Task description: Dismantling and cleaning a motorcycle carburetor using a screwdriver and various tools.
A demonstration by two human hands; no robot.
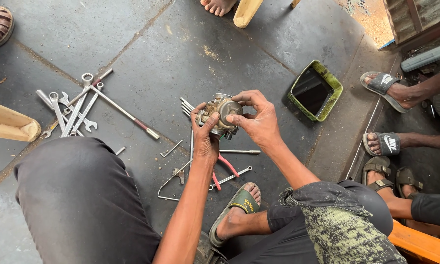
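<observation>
seated person holding a small metal carburettor (220, 116) between both hands above the dark stone floor (190, 54), near the centre of the view. the left hand (204, 136) comes up from 6 o'clock and cups the part from below and from its 8 o'clock side, thumb and fingers wrapped closed around the body. the right hand (255, 117) comes in from 4 o'clock; its thumb and forefinger are pinched at the round face on the part's 3 o'clock side, the other fingers arched over the top. whether a small piece sits inside that pinch cannot be told. the part's long axis runs roughly from 10 o'clock to 4 o'clock, its round face turned to the right hand, so the right fingers are the nearer to that face while the left hand bears the weight. on the floor directly under the hands lie red-handled pliers (225, 168) and thin rods; a spread of spanners (73, 110) lies well apart at 9 o'clock; a green tray (331, 100) with dark liquid sits at 3 o'clock. other people's sandalled feet (383, 144) rest beyond the tray.
</observation>
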